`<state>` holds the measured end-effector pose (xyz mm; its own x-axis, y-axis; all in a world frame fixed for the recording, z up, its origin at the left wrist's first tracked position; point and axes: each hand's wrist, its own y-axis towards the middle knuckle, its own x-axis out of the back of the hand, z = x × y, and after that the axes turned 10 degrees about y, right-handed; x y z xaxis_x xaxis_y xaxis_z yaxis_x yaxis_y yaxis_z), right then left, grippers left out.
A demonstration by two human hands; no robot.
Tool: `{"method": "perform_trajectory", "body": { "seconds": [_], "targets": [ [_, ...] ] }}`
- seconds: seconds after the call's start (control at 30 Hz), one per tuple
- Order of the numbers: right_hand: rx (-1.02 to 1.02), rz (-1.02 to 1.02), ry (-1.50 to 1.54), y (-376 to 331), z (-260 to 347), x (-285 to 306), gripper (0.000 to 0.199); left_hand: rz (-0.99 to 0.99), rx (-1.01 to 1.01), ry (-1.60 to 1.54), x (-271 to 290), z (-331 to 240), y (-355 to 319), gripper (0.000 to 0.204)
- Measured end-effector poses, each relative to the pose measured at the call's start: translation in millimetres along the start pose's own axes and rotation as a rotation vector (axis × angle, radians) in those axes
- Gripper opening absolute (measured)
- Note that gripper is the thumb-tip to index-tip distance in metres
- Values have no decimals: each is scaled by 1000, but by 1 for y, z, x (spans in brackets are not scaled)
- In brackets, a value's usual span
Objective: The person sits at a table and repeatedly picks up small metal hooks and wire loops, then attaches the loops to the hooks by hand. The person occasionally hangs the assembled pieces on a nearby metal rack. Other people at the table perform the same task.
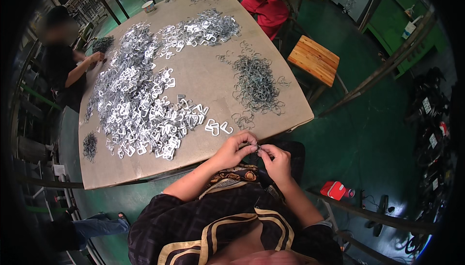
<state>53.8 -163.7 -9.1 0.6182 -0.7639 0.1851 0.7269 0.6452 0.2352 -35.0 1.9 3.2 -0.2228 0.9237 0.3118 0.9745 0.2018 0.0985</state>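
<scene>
You are pinching a small dark piece (258, 148) with your left hand (236, 149) and right hand (277, 164) just off the near edge of the table (193, 78), silvery clips (140, 101) sprawling toward its left edge, dark bent wires (255, 85) lying near its right edge

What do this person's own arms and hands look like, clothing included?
The left hand and right hand are ungloved, the forearms bare. The left sleeve and right sleeve are dark and end around the elbows. They belong to a dark top with a faint pattern and gold-and-black striped trim. Any rings are too small to tell.
</scene>
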Motion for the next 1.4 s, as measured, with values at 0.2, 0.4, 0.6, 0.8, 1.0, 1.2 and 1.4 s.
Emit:
{"method": "perform_trajectory", "body": {
  "seconds": [0.2,0.4,0.6,0.8,1.0,1.2,1.4],
  "targets": [
    [67,185,-6,10,9,13,6,-67,-8,23,-8,-5,-19,12],
    [177,306,-169,50,-14,7,15,-37,-224,246,-8,-14,-29,17],
    [305,569,-504,93,-40,-62,30,-21,-267,301,-10,-14,-33,20],
    [265,635,-513,102,-52,-87,15,-7,-259,330,-10,-16,-38,21],
    [159,631,-459,106,-53,-85,12,-8,-244,316,-15,-12,-35,17],
    [243,567,-398,101,-59,-81,11,-23,-247,349,-16,-10,-33,18],
    [172,632,-501,101,-51,-78,21,-25,-239,332,-18,-6,-34,18]
  ]
}}
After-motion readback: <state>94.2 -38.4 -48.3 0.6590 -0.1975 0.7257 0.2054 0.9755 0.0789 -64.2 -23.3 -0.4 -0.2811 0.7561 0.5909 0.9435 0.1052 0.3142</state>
